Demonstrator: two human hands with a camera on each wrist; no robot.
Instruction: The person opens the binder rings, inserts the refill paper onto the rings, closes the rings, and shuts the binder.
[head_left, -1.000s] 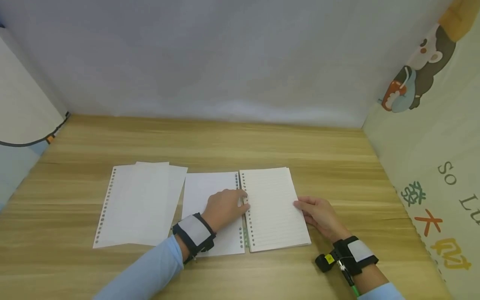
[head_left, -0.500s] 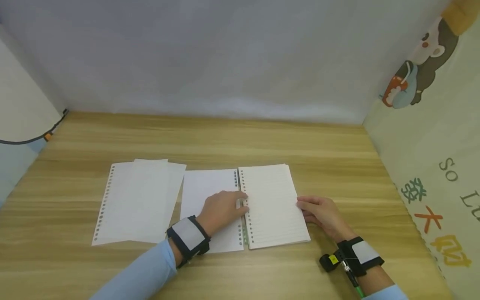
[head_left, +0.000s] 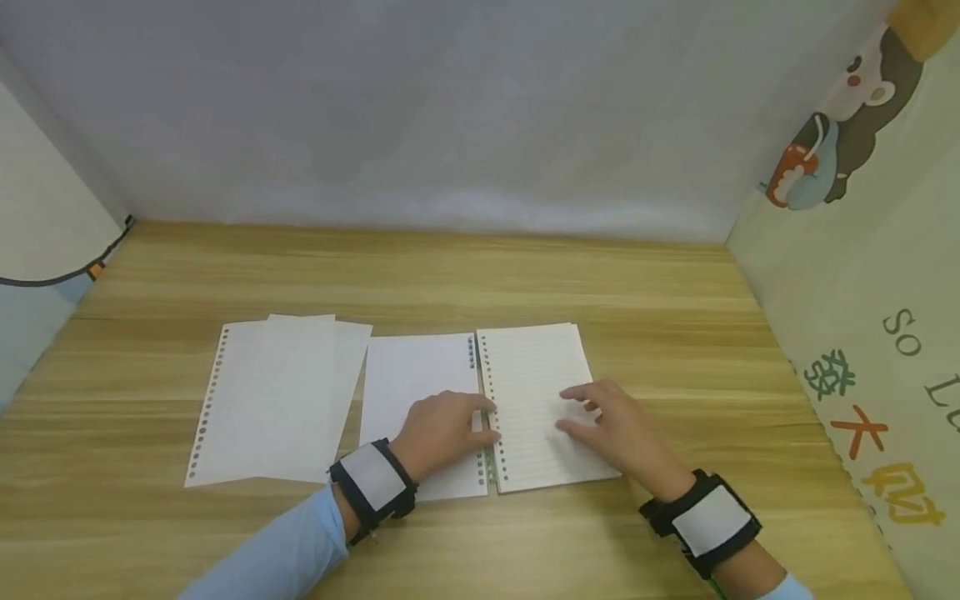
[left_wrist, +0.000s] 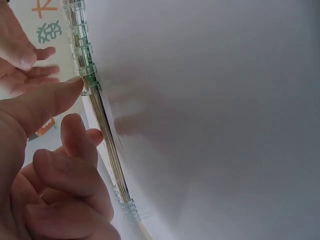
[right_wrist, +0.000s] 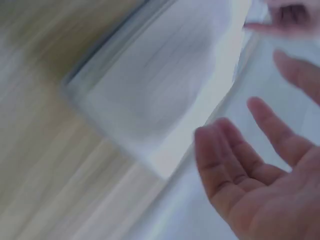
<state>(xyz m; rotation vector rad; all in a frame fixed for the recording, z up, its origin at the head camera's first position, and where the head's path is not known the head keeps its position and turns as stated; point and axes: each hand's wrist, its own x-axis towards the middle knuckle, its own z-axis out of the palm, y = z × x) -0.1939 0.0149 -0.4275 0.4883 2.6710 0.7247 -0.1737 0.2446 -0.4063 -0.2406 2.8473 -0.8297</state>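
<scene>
A loose-leaf notebook lies spread on the table, with a lined page stack (head_left: 525, 367) at right and a plain white page (head_left: 420, 367) at left. Green plastic binding rings (left_wrist: 82, 45) run along its spine. My left hand (head_left: 442, 429) reaches over the plain page, thumb and index finger apart, fingertips at the punched edge of the stack. In the left wrist view, the thumb tip is at the rings and the index fingertip at the sheet edges; the other fingers curl loosely. Over the right side of the lined stack, my right hand (head_left: 618, 429) hovers with fingers spread and nothing held.
Several loose punched sheets (head_left: 281, 400) overlap on the wooden table (head_left: 450, 275), left of the notebook. A white cloth wall (head_left: 435, 117) stands behind, and a printed curtain (head_left: 840, 300) hangs at right. Both wrists wear black straps (head_left: 375, 487).
My right hand has let go of the stack's right edge and moved left over the lined page. My left hand stays at the punched edge, slightly lower.
</scene>
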